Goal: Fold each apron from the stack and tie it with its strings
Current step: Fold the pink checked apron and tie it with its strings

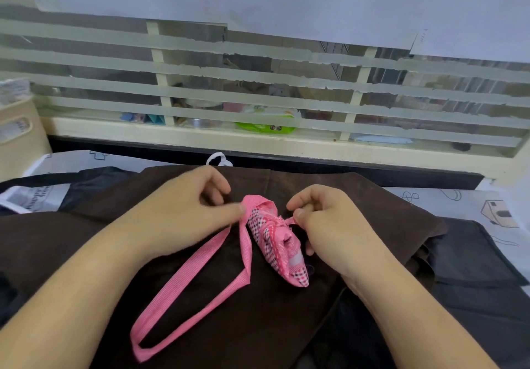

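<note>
While pinching pink strings: both hands' fingers at apron bundle; "Happy" on bag.

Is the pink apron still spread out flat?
No, the pink checked apron is rolled into a small bundle, its strap trailing loose.

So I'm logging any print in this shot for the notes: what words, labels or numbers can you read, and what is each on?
"Happy": on the white printed bag at far left, partly under dark cloth; a second line below it is too blurred to read.
Green packet behind the slatted window: dark marks, too small to read.
Beige box at left: label blurred, unreadable.
</note>
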